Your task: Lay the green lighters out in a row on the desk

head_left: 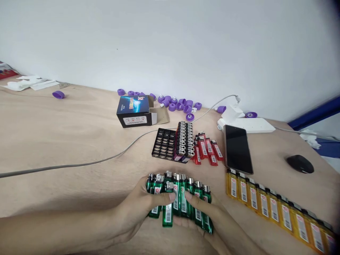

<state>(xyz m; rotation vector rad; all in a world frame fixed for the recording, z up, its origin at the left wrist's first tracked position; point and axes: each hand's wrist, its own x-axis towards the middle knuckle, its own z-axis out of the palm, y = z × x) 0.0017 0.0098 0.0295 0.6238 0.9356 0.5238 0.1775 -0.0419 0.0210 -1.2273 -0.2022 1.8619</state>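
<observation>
Nearest the camera, the left hand and right hand press in from either side on a bunch of green disposable lighters just above the plywood worktop. Each grip is almost closed around the bunch, apparently squeezing to keep the lighters packed side by side, heads pointing away. To the right, yellow lighters lie in a tight slanted row, probably aligned to keep them orderly. Farther on, a black slotted tray has empty slots on one side and upright lighters packed into the other. Red lighters lie loosely beside it, near a smartphone and a computer mouse. Beyond them stand a lighter carton, a white charger with its cable, and scattered purple plastic caps.
</observation>
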